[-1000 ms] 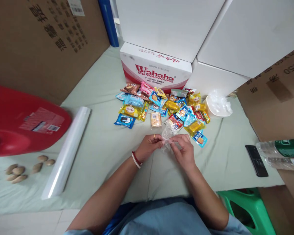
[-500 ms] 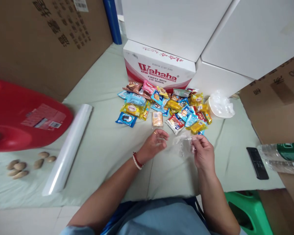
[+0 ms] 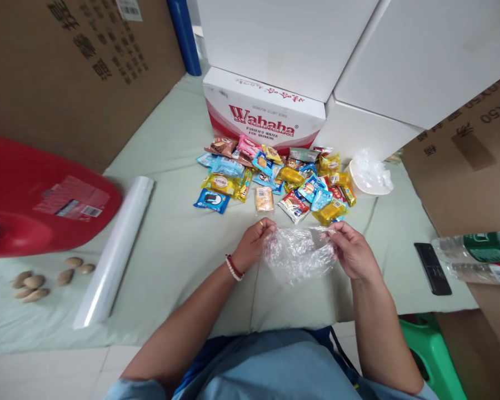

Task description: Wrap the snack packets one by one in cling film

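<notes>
Two edges of the clear plastic bag [image 3: 299,256] are pinched in my left hand [image 3: 253,242] and right hand [image 3: 354,251], on my side of the snack pile [image 3: 291,176]. It seems light, soft and easy to rip; I should hold its edges gently.

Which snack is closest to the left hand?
The clear-wrapped golden snack, lying just beyond the left hand; the other packets have coloured wrappers and lie farther away.

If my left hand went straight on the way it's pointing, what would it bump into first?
Besides the clear bag it holds, your left hand would probably meet the red-and-white packet first, though depth is unclear.
</notes>
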Motion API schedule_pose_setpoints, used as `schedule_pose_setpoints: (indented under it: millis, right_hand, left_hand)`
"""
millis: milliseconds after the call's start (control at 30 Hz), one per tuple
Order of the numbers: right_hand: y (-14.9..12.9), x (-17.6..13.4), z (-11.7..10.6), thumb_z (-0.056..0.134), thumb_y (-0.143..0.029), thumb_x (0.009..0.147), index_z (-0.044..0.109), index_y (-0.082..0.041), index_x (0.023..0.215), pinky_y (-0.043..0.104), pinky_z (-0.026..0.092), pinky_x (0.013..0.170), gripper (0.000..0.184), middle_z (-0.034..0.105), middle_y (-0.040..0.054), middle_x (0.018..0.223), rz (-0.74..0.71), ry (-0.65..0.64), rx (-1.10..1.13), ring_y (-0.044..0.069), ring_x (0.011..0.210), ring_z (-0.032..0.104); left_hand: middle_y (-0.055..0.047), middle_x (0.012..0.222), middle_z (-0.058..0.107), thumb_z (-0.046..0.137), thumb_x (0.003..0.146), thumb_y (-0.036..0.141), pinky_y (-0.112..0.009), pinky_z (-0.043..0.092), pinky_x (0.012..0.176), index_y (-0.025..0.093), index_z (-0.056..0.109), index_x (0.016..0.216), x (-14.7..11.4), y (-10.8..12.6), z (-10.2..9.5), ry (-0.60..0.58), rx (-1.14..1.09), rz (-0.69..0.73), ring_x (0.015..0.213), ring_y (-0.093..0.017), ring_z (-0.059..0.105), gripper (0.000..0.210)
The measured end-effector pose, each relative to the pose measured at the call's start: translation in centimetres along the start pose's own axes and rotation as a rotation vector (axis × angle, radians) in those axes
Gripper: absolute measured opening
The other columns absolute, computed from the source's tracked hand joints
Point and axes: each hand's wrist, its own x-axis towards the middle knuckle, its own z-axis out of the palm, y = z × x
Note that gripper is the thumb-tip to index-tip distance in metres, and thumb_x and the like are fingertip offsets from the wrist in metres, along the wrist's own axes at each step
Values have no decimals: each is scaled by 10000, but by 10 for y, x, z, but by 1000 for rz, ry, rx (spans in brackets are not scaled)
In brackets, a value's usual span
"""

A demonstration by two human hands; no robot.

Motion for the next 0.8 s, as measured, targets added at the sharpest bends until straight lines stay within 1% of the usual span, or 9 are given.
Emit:
schedule_pose_setpoints:
  millis: [67,100,233,300,367,467,533,633,800]
  right_hand:
    - [8,7,-8,846,-531,715,653,-196,884,198,253,381,422,589,-50,635,-2,-10,-76,63,426,356]
    - [13,10,-13,835,-531,725,659,-189,903,202,246,392,424,579,-54,621,-31,11,-124,63,429,342]
    - [28,9,-22,776,-476,809,703,-179,1009,251,460,590,365,675,14,807,-300,275,-376,132,655,553]
    - [33,-5,-17,703,-414,902,717,-200,1049,296,518,709,260,705,58,961,-488,315,-491,171,802,621]
    - [38,-22,-4,654,-345,953,711,-231,1170,312,542,726,251,691,105,1185,-641,131,-612,176,843,642]
    - [49,-35,21,679,-324,948,562,-273,1465,324,585,722,532,571,148,1466,-719,-254,-777,201,940,680]
    - [55,-34,33,636,-301,982,553,-277,1481,336,600,786,507,657,128,1358,-749,-316,-803,215,1002,696]
    - [56,-27,30,559,-234,1025,723,-274,1232,315,589,800,267,746,65,1018,-778,-244,-695,188,917,713]
    - [45,-33,-18,674,-293,970,797,-272,1014,338,580,763,132,741,59,932,-671,-127,-538,203,857,708]
  left_hand:
    - [58,585,505,725,786,678,-217,332,463,198,558,817,-1,0,2,25,-28,-48,473,-85,427,509]
    - [71,556,472,733,771,682,-215,303,442,200,562,821,0,-1,2,31,-36,-67,449,-80,395,514]
    - [100,500,406,724,770,687,-213,258,404,212,558,856,2,-3,1,100,-37,-79,404,-80,346,510]
    - [102,500,404,722,770,682,-214,259,398,215,553,859,4,-4,1,143,-31,-76,405,-85,349,505]
    - [103,497,402,717,771,678,-217,249,394,219,545,852,5,-6,1,164,-22,-74,401,-88,349,497]
    - [96,508,425,713,789,651,-220,258,410,219,544,846,5,-8,-1,157,10,-61,406,-89,361,468]
    - [86,530,448,723,794,628,-221,276,426,210,562,843,5,-9,-3,144,46,-56,421,-86,374,451]
    - [80,546,456,747,769,625,-220,275,424,200,581,844,8,-9,-9,149,51,-66,435,-85,380,463]
    - [91,524,420,794,706,631,-216,214,396,195,592,848,14,-7,-19,155,-25,-107,424,-76,329,501]
